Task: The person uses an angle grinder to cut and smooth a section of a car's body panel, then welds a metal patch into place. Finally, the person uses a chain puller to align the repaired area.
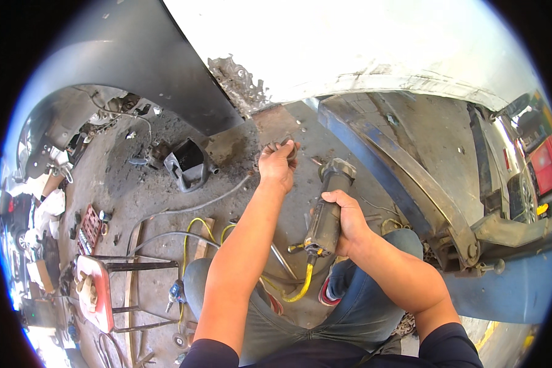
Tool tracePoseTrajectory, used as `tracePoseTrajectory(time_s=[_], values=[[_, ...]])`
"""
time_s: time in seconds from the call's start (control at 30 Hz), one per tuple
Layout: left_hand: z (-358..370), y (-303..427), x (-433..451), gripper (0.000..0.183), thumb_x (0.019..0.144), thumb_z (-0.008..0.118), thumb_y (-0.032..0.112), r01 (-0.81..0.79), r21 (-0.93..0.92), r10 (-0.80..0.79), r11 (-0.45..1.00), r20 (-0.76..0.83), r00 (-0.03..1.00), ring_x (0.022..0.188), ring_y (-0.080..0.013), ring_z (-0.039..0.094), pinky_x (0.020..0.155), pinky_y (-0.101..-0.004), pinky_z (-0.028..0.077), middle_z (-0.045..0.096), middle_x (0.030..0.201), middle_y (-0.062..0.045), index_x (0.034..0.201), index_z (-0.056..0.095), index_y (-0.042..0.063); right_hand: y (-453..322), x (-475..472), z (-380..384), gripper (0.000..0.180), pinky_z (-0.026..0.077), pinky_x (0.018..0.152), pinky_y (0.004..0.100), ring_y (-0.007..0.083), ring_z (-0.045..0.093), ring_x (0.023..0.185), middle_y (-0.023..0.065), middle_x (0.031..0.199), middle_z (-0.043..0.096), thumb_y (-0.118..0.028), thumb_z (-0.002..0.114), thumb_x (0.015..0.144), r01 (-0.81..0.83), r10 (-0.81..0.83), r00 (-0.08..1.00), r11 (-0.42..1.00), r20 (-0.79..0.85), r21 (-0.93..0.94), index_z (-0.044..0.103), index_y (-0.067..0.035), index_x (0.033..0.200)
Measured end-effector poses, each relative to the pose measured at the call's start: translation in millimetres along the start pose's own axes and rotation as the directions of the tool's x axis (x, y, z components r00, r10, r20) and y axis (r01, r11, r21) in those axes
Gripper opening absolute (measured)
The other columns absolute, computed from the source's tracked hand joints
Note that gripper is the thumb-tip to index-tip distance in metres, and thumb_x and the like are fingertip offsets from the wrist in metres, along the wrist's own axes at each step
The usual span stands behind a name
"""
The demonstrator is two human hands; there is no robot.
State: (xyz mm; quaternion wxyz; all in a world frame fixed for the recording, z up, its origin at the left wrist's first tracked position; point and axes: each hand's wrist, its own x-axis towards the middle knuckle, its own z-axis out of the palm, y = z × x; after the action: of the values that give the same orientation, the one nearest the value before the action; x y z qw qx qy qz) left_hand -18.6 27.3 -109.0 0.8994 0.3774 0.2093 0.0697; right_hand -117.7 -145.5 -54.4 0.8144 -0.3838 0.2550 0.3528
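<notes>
My right hand point(349, 221) is wrapped around the body of a dark, worn cylindrical tool point(325, 209). Its collared end points away from me, and a yellow hose point(307, 280) leaves the near end. Ahead and to the left, my left hand point(277, 163) pinches a small dark piece, partly hidden by the fingers, that looks curved or ring-like. Just beyond it are the lower edge of a dark car fender point(202, 108) and a torn, corroded section point(241, 80) beside a white vehicle panel point(349, 46).
A blue steel lift arm point(372, 161) slants along my right. On the dirty floor to the left lie a black plastic housing point(186, 168), grey hose point(188, 209), a socket set point(90, 227) and a blue power tool point(175, 294). A red-topped stool point(99, 294) bears gloves point(86, 292).
</notes>
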Motion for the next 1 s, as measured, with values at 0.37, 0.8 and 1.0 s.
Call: tracePoseTrajectory(time_s=[0.37,0.8,1.0], values=[[6.1,1.0,-4.0,0.031,0.09,0.072,0.003,-0.026,0.078,0.026,0.997,-0.006,1.0,0.084,-0.0127,0.069,0.065,-0.0315,0.043,0.068,0.083,0.002,0.079,0.048,0.02,0.3,0.4,-0.5,0.032,0.054,0.066,0.043,0.0243,0.063,0.07,0.0102,0.083,0.063,-0.031,0.072,0.08,0.001,-0.002,1.0,0.999,0.013,0.032,0.057,-0.007,0.095],[9.5,0.1,-2.0,0.031,0.09,0.072,0.003,-0.058,0.056,0.058,0.997,0.009,0.998,0.088,-0.0144,0.071,0.066,-0.0326,0.043,0.069,0.088,0.004,0.079,0.049,0.021,-0.2,-6.7,4.2,0.026,0.054,0.064,0.0438,0.0233,0.061,0.069,0.009,0.084,0.062,-0.029,0.073,0.081,0.055,-0.055,0.998,0.998,0.028,0.029,0.057,-0.012,0.093],[7.2,0.2,0.6,0.031,0.091,0.072,0.002,-0.053,0.049,0.053,0.997,0.006,0.999,0.089,-0.016,0.072,0.066,-0.0322,0.043,0.069,0.088,0.005,0.079,0.05,0.021,-0.9,-7.8,5.0,0.029,0.055,0.063,0.0437,0.0232,0.061,0.068,0.0095,0.082,0.063,-0.029,0.073,0.08,0.031,-0.032,0.999,0.999,0.034,0.039,0.059,-0.008,0.093]])
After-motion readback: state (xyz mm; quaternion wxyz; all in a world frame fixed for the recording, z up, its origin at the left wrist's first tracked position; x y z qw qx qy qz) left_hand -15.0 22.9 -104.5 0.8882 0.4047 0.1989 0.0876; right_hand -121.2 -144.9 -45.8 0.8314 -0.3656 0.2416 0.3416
